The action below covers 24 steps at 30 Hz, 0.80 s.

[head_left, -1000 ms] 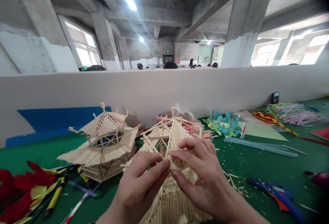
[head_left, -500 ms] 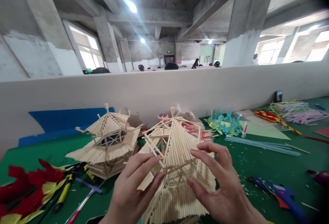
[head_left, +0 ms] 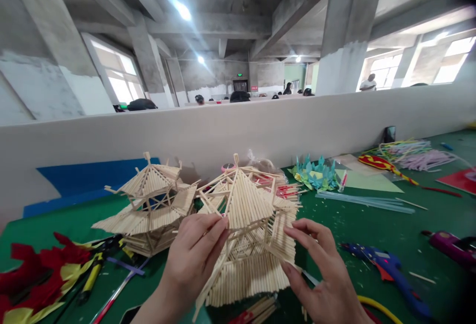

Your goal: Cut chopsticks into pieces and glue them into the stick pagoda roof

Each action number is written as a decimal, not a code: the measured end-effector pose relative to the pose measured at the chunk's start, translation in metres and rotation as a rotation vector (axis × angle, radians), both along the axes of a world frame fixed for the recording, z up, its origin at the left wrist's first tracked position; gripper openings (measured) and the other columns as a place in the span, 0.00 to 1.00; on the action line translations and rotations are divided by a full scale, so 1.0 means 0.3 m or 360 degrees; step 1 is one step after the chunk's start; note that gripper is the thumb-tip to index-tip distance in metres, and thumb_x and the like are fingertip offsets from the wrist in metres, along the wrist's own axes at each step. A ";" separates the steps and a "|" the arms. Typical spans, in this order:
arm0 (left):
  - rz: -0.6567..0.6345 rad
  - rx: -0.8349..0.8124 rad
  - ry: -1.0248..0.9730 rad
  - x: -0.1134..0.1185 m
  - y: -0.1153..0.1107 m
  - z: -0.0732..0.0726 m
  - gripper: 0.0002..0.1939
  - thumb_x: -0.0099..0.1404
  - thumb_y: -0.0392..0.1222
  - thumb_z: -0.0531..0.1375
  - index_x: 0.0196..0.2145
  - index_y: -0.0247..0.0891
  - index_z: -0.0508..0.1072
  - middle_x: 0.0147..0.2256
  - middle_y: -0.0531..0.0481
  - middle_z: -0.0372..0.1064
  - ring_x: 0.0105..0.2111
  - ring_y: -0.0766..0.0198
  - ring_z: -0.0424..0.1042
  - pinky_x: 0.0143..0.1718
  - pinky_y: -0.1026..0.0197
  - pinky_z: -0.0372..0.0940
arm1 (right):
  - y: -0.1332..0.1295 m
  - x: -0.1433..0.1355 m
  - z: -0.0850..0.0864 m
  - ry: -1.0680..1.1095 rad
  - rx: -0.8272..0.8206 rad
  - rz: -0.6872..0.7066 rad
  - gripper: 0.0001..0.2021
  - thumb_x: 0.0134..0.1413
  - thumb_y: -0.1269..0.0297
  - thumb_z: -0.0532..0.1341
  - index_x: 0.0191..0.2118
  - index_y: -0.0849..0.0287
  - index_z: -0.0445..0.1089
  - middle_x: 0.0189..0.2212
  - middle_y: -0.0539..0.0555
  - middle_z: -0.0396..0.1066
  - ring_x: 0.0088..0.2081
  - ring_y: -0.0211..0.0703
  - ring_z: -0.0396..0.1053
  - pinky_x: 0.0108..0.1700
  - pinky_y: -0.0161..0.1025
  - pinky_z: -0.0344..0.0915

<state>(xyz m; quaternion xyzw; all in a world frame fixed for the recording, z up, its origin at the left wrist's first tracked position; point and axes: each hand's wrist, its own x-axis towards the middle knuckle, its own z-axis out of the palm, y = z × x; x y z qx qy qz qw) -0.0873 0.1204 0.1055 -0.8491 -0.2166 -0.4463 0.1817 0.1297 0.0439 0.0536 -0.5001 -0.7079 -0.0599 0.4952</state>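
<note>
A pagoda model [head_left: 247,202] built of thin wooden sticks stands in front of me, its upper roof partly covered and partly bare frame. My left hand [head_left: 197,257] is closed, thumb and fingers pinching the left lower corner of that upper roof. On the other side, my right hand [head_left: 316,264] is open, thumb and fingers apart, close to the right edge of the lower roof. Whether its fingertips touch the sticks I cannot tell. Another stick pagoda [head_left: 148,205], with its roofs covered, stands to the left.
Blue glue gun [head_left: 386,262] and purple glue gun [head_left: 451,247] lie at right. Clear glue sticks [head_left: 364,202] and a teal paper flower [head_left: 314,173] are farther back. Red cloth [head_left: 33,269] and a yellow-black cutter [head_left: 91,277] lie left. A white partition [head_left: 186,133] runs behind.
The model has turned and tilted slightly, and my left fingers have closed on its roof corner. My right hand has moved off the upper roof, down to the right. The view has shifted a little.
</note>
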 end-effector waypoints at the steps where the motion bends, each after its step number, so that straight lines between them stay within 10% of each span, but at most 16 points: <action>1: -0.0004 0.0021 0.0009 0.000 0.003 0.002 0.12 0.55 0.27 0.58 0.39 0.33 0.68 0.33 0.46 0.68 0.34 0.63 0.67 0.35 0.59 0.65 | -0.001 0.002 -0.001 0.0001 -0.0002 0.0001 0.21 0.45 0.71 0.58 0.48 0.58 0.58 0.46 0.58 0.52 0.47 0.51 0.54 0.43 0.49 0.60; 24: -0.0041 -0.0160 0.0024 -0.023 0.004 0.021 0.13 0.55 0.30 0.59 0.40 0.33 0.68 0.33 0.46 0.68 0.34 0.64 0.68 0.34 0.62 0.67 | 0.005 0.020 -0.042 0.0001 0.0005 -0.0038 0.20 0.46 0.68 0.58 0.48 0.57 0.59 0.45 0.58 0.54 0.46 0.52 0.56 0.42 0.50 0.61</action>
